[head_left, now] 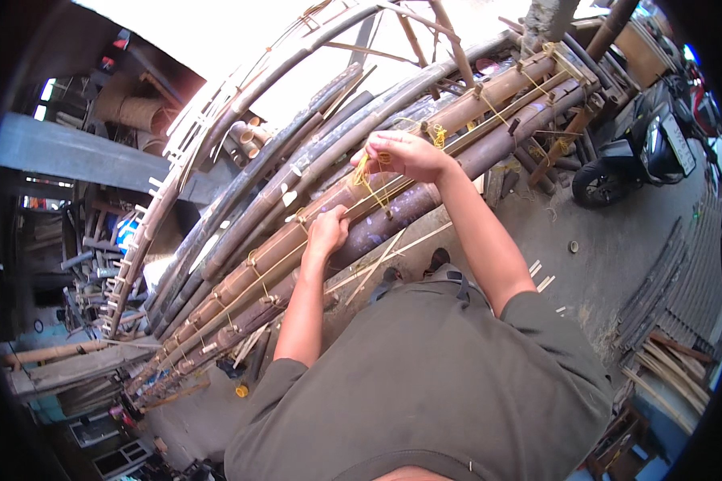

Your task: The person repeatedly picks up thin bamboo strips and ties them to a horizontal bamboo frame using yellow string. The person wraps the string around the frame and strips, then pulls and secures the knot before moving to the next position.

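Long brown bamboo poles run diagonally in front of me, lashed at intervals with yellow cord. In my right hand, raised over the poles, the fingers pinch a loose bundle of yellow cord. Strands hang from it toward a short peg on the nearer purple-brown pole. Lower and to the left, my left hand is closed against the bamboo; whatever its fingers grip is hidden. Another knotted clump of yellow cord sits on the poles just beyond my right hand.
More dark poles lie behind, beside a curved bamboo frame with pegs. A motorbike stands at the right. Thin split strips lie by my feet. Stacked poles and slats occupy the lower right, and a blue-grey beam crosses the left.
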`<state>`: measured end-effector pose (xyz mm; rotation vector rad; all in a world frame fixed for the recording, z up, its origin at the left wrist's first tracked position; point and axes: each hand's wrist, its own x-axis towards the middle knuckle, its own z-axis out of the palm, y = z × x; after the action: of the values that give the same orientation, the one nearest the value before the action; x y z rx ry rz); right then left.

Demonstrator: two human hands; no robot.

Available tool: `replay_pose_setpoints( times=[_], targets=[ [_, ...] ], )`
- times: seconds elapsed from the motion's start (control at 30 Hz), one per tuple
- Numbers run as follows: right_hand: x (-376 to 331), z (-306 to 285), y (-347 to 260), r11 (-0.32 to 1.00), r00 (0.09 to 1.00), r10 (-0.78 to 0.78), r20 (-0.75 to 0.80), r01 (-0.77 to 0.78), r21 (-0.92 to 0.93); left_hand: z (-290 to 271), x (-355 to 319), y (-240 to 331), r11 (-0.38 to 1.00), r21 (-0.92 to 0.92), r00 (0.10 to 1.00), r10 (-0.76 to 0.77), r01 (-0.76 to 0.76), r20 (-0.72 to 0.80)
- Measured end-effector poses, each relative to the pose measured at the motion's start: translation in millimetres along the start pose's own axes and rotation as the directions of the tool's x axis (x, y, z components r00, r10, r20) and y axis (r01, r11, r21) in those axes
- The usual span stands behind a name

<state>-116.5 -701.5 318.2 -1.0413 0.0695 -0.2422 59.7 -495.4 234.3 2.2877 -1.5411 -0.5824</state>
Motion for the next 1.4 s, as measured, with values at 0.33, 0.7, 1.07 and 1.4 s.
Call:
replay_pose_setpoints(
  times=[0.33, 0.7, 1.07, 1.4],
  targets=[
    [-103, -10, 39, 0.938, 0.869, -0.111, -0.483, 0.252, 0.238, 21, 62, 48, 0.99, -0.06, 0.949, -0.101, 0.124, 0.298],
    [-163, -1, 133, 0.99, 0.796, -0.058, -0.603, -0.034, -0.14, 30, 61, 51, 1.0, 0.025, 0.975, -0.023, 0.018, 0.22],
    [-164, 23, 68, 0.523, 0.931, 0.166, -0.325, -0.363, -0.772, 18, 52, 59, 0.996, 0.061, 0.987, 0.05, -0.06, 0.151],
    [-35, 48, 70, 0.851, 0.923, -0.37, -0.105, 0.292, -0.437, 49, 53, -4, 0.943, 0.012, 0.937, 0.33, -0.331, -0.117]
  ],
)
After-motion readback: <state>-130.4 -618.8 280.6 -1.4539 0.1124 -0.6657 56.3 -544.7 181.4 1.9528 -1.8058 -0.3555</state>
